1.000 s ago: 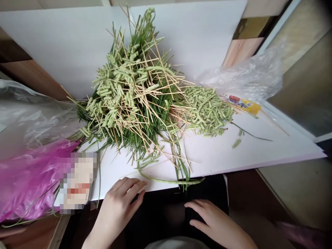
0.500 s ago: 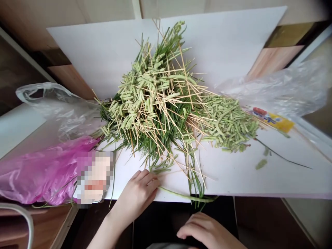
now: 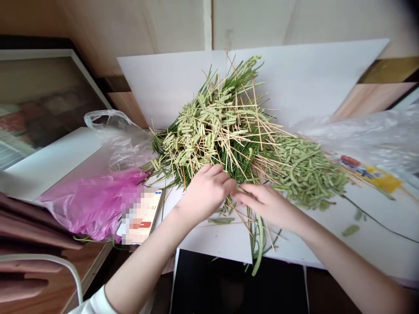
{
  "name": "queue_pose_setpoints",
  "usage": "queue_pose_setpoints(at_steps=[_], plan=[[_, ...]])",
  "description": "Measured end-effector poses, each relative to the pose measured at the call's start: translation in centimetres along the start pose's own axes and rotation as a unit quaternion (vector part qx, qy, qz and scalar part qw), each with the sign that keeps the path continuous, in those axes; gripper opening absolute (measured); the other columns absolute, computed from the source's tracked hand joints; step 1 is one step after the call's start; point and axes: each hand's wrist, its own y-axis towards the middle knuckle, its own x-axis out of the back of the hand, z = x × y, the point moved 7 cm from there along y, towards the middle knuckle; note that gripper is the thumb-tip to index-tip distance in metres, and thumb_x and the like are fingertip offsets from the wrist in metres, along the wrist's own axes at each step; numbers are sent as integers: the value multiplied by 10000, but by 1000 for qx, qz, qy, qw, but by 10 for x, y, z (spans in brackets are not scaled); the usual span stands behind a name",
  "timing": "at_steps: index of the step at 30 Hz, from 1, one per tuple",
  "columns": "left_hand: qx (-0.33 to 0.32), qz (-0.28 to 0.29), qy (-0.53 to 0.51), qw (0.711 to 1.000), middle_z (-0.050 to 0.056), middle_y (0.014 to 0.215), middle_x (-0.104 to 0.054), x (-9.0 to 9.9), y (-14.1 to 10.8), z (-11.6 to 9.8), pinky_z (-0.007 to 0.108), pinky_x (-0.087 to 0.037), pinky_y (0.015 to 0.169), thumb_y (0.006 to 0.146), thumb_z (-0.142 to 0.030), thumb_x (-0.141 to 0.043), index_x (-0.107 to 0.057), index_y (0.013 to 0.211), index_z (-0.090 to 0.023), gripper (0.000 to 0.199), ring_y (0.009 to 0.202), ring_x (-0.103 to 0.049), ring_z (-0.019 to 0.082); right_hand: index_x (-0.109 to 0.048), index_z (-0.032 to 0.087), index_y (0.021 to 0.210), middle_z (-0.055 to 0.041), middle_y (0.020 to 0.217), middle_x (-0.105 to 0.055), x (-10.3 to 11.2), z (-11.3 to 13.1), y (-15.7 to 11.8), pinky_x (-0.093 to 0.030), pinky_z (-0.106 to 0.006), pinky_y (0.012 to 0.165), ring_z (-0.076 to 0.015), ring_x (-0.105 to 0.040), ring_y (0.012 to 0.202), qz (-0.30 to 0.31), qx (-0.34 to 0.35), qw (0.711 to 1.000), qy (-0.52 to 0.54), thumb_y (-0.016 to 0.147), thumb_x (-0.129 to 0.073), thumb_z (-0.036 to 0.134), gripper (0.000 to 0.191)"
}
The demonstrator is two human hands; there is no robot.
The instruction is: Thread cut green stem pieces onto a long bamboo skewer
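Observation:
A long green bean [image 3: 259, 244] hangs down from between my two hands over the table's front edge. My left hand [image 3: 211, 187] is closed on its upper part, fingers curled with the knuckles upward. Touching it from the right, my right hand [image 3: 265, 203] pinches the bean near the left fingertips; a bit of green shows between them. Behind my hands rises a heap of green chives or similar leaves [image 3: 180, 179], topped with cut bean pieces [image 3: 209, 115] and many thin wooden skewers [image 3: 234, 144]. More cut bean pieces [image 3: 307, 174] lie piled to the right.
A pink plastic bag [image 3: 94, 205] and a phone [image 3: 149, 220] lie at left, with a clear bag [image 3: 127, 144] behind. Clear plastic [image 3: 376, 131] and a yellow packet [image 3: 376, 174] are at right. A white board [image 3: 157, 83] stands at the back.
Both hands have risen and come together in front of the heap. The long bean, earlier stretched along the table edge from my left hand, now hangs down. The view has shifted.

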Motion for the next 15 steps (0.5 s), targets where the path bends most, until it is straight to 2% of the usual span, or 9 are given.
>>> queue_pose_setpoints(at_steps=[2, 4, 6, 9, 11, 15], plan=[[-3, -10, 18, 1000, 43, 746, -666, 4, 15, 12, 350, -379, 713, 1001, -253, -559, -706, 877, -145, 221, 798, -543, 219, -625, 202, 819, 26, 665, -632, 8, -5, 17, -470, -287, 627, -145, -610, 616, 15, -13, 998, 63, 1036, -457, 404, 341], [-3, -22, 32, 999, 48, 742, -678, 12, 28, 24, 351, -387, 714, 994, -278, -572, -712, 852, -143, 240, 796, -555, 221, -654, 190, 914, 39, 650, -596, 22, -5, 29, -450, -263, 593, -127, -575, 589, 8, -5, 995, 96, 1036, -444, 370, 302], [-3, -38, 42, 998, 53, 747, -685, 21, 39, 36, 359, -400, 724, 999, -295, -560, -717, 842, -141, 270, 802, -567, 225, -650, 176, 956, 55, 628, -531, 37, 1, 39, -424, -239, 556, -109, -522, 562, 4, 12, 993, 121, 1036, -436, 328, 275], [-13, -59, 44, 997, 48, 729, -662, 31, 54, 49, 381, -422, 751, 1016, -306, -512, -723, 843, -139, 319, 812, -580, 226, -624, 163, 924, 69, 603, -447, 61, 13, 52, -418, -218, 533, -94, -444, 535, 5, 32, 988, 150, 1041, -406, 257, 264], [-27, -63, 44, 997, 42, 702, -628, 32, 61, 53, 392, -433, 767, 1020, -298, -490, -722, 838, -139, 334, 805, -580, 220, -607, 166, 883, 74, 587, -401, 74, 19, 60, -448, -231, 543, -95, -406, 518, 5, 41, 992, 121, 1050, -378, 248, 295], [-54, -35, 43, 997, 44, 668, -591, 20, 68, 55, 392, -446, 775, 1032, -278, -448, -718, 803, -140, 380, 788, -570, 214, -628, 163, 830, 62, 600, -423, 86, 22, 72, -433, -241, 550, -92, -437, 507, 15, 77, 995, -55, 1038, -393, 234, 321]])
